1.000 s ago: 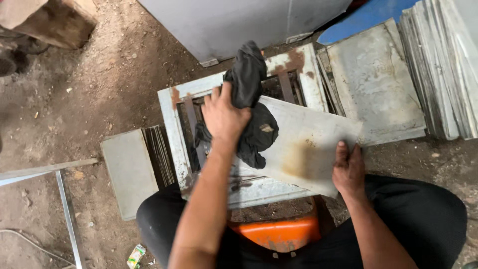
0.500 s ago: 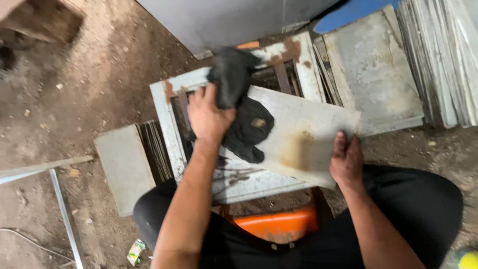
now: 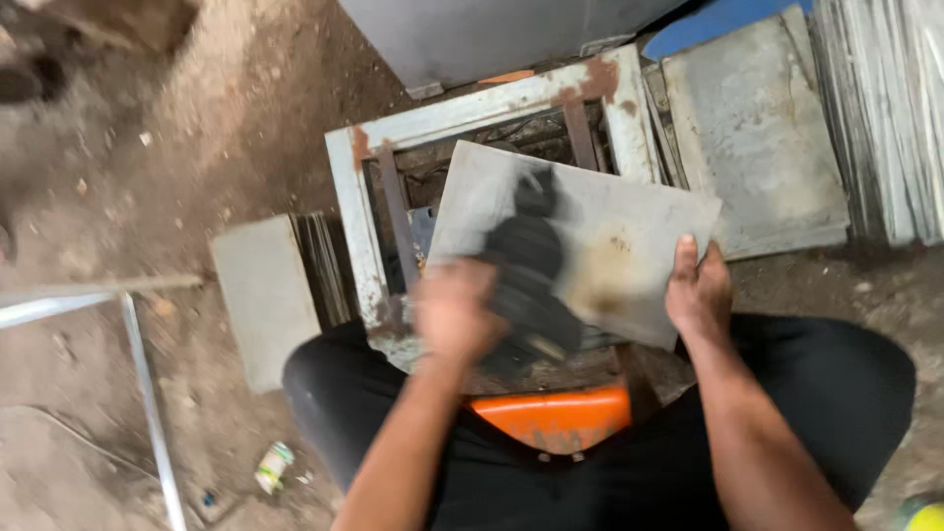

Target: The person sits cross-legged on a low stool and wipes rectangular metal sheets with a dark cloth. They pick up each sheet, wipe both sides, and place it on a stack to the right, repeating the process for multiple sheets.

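Left hand (image 3: 454,317), blurred just left of the frame's centre, is closed on a dark cloth (image 3: 526,270) and presses it flat against the near half of a grey tile (image 3: 629,231), so the rag lies directly under and just above the knuckles. Right hand (image 3: 698,292), right of centre, clamps the tile's lower right edge, fingers curled over the top, which seems meant to steady the slab against the rubbing. A brownish stain (image 3: 595,280) sits between the two hands. Beneath, a rusty white metal frame (image 3: 354,236) bears the tile, tilted, above an orange seat (image 3: 551,413) at lower centre. More grey slabs (image 3: 752,128) stack at upper right; another (image 3: 261,295) lies on the dirt at left.
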`<state>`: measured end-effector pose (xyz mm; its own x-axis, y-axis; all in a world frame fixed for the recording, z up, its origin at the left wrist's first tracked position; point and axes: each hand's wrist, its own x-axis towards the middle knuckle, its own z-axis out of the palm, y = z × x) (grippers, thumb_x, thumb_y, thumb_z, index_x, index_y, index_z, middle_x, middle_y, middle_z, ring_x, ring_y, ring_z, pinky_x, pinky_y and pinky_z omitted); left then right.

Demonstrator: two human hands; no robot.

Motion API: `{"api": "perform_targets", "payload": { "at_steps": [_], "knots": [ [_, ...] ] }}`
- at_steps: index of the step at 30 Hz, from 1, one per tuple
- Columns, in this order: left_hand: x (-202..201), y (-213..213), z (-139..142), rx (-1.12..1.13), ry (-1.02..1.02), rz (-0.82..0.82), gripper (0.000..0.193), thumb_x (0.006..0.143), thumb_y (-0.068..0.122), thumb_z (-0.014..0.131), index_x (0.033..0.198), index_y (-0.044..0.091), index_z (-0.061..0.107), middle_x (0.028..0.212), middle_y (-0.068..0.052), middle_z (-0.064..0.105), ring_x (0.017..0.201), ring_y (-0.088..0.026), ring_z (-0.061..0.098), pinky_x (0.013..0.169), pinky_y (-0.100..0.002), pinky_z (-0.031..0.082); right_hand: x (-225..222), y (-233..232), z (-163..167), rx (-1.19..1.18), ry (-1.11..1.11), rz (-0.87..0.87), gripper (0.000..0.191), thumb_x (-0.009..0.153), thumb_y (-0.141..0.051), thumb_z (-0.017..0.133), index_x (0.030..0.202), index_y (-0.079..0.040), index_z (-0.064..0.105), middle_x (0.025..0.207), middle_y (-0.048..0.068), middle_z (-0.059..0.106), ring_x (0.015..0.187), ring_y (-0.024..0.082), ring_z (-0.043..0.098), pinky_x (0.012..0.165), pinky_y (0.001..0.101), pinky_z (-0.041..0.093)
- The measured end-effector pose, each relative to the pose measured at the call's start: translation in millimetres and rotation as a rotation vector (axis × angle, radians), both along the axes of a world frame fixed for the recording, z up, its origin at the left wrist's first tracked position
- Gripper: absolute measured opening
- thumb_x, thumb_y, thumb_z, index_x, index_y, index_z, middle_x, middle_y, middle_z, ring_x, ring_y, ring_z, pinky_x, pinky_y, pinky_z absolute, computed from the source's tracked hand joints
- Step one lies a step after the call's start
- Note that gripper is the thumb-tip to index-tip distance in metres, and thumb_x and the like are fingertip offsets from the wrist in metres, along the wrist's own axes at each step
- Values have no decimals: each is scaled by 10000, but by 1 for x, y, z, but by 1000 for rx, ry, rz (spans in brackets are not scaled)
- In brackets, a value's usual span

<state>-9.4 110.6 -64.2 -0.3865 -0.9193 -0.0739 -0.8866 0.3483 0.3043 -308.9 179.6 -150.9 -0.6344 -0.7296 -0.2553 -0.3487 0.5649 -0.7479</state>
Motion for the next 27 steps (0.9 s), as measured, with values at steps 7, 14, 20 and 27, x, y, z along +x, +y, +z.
{"api": "perform_targets", "payload": {
  "at_steps": [7, 14, 20, 27],
  "knots": [
    [156, -65, 58, 39, 697, 884, 609, 868, 305, 759, 1388, 58, 559, 1189, -150, 699, 1011, -340, 657, 879, -426, 519, -38, -10, 93, -198, -416, -250, 365, 1058, -298, 631, 1369, -108, 651, 1352, 130, 674, 1268, 273, 618, 1081, 443, 462],
    [171, -66, 91, 234, 1337, 693, 525, 876, 220, 748, 1330, -18, 636, 1236, -119, 723, 1107, -238, 705, 1008, -378, 562, -24, -12, 124, -323, -158, -195, 387, 1048, -210, 636, 1330, 5, 481, 1293, 148, 591, 1183, 233, 569, 1061, 447, 448],
    [67, -57, 47, 171, 620, 365, 392, 860, 187, 723, 1228, 53, 726, 1169, -151, 784, 1094, -267, 762, 945, -366, 574, 6, 1, 46, -528, -184, -158, 510, 995, -152, 755, 1306, 28, 394, 1260, 206, 642, 1172, 258, 644, 1026, 378, 513],
    [-112, 4, 0, -26, -235, -168, 408, 863, 161, 736, 1262, 164, 653, 1160, -126, 628, 1025, -325, 619, 832, -433, 537, 15, -12, 14, -407, -121, -291, 522, 945, -226, 858, 1254, 18, 516, 1170, 164, 695, 1041, 229, 677, 917, 336, 542]
  ]
}}
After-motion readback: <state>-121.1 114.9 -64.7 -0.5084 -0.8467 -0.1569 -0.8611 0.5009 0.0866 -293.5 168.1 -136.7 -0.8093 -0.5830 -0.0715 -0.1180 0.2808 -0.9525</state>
